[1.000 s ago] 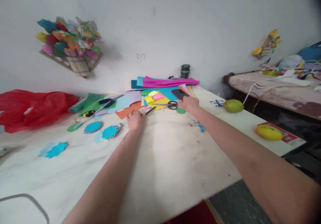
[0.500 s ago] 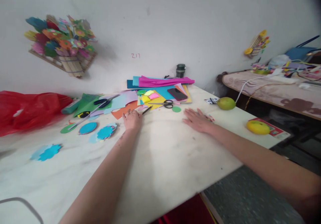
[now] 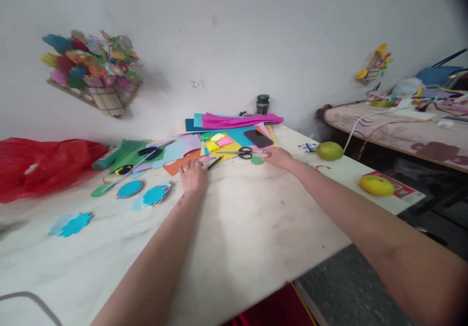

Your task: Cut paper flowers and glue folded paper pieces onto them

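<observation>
My left hand [image 3: 193, 176] lies flat on the table with its fingers spread, holding nothing. Its fingertips are beside orange paper [image 3: 179, 165] and a dark pencil [image 3: 215, 163]. Farther right, my right hand [image 3: 278, 158] has its fingers drawn together and pointing left, at the edge of a green paper circle [image 3: 257, 161]. Whatever is between those fingertips is too small to make out. Black-handled scissors [image 3: 244, 153] lie just left of the circle, and a phone [image 3: 258, 138] rests on colored paper behind it.
Blue paper circles [image 3: 130, 189] and blue scalloped shapes [image 3: 156, 195] lie left, near a red plastic bag [image 3: 47, 170] and more scissors [image 3: 149, 152]. Small colored packets [image 3: 218, 142] and folded pink paper [image 3: 241, 120] are at the back. Two mangoes [image 3: 329, 151] sit right.
My right hand has lifted from lying flat, moved left and slightly away from me, and drawn its fingers together by the green circle. A curled red strip now shows. My left hand has stayed put.
</observation>
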`<state>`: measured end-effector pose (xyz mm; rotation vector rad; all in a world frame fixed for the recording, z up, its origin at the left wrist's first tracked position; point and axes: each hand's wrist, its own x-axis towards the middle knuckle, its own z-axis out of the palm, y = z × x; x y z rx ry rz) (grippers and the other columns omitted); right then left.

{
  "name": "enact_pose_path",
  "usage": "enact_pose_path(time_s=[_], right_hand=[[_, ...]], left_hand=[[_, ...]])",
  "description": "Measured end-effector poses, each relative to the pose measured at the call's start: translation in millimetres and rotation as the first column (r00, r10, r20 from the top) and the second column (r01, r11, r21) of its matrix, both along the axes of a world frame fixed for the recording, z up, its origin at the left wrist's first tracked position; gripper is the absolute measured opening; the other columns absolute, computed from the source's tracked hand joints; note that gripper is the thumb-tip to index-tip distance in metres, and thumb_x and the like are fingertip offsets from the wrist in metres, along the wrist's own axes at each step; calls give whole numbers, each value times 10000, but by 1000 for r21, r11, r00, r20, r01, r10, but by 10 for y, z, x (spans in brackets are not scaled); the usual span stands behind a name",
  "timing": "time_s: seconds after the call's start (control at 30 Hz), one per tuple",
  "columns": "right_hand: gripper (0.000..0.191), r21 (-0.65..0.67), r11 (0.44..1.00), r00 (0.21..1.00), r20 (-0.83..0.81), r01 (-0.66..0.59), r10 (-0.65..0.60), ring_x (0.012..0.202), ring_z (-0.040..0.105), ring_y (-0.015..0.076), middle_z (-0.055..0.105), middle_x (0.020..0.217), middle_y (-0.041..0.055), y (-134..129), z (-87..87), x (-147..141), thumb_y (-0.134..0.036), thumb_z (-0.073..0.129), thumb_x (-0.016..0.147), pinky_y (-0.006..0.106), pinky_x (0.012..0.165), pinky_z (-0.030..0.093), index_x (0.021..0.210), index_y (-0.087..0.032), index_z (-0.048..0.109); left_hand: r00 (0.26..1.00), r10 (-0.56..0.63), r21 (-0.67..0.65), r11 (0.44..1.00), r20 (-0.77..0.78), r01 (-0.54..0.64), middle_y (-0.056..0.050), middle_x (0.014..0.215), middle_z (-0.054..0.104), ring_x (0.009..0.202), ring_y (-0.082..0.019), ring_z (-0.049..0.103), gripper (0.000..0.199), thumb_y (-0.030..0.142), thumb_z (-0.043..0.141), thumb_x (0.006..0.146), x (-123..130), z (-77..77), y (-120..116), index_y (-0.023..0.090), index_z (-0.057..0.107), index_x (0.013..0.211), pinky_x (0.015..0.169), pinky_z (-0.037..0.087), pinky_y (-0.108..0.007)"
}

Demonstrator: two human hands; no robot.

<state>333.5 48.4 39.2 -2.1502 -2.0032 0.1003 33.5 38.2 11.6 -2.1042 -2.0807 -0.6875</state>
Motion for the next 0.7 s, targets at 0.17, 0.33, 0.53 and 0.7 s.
enact_pose_path(time_s=[0.17,0.33,0.53,0.7], right_hand=[[506,-153,988,999,33,28,-23,1018,622,258,662,1142,122,263,109,-164,-468,641,742,282,770,468,1132,-147,641],[415,-173,984,996,82,48,-34,997,631,254,667,1126,112,198,204,-282,-389,631,765,284,766,478,1112,-164,665],[374,180,972,984,115,-153,134,1097,566,267,596,1216,134,-22,60,-703,-327,500,846,356,884,451,1157,-179,644],[397,132,771,770,276,-623,575,1181,489,224,565,1276,104,-201,-115,-1166,-83,439,838,350,961,391,1177,-180,621]], left_hand=[[992,35,63,997,124,-43,-134,1325,542,1294,-258,414,258,215,456,863,-19,34,-16,171,575,1089,1082,267,-445],[975,21,95,995,220,-43,-114,1254,590,1211,-254,490,265,203,448,861,-43,31,-2,183,562,1100,998,374,-382],[918,-9,92,995,397,-30,-84,1240,606,1168,-224,538,300,224,421,884,-54,45,-23,200,524,1164,964,409,-349],[894,-27,73,997,446,-6,-69,1205,629,1108,-196,584,315,219,454,877,-51,33,-87,210,498,1188,935,426,-328]])
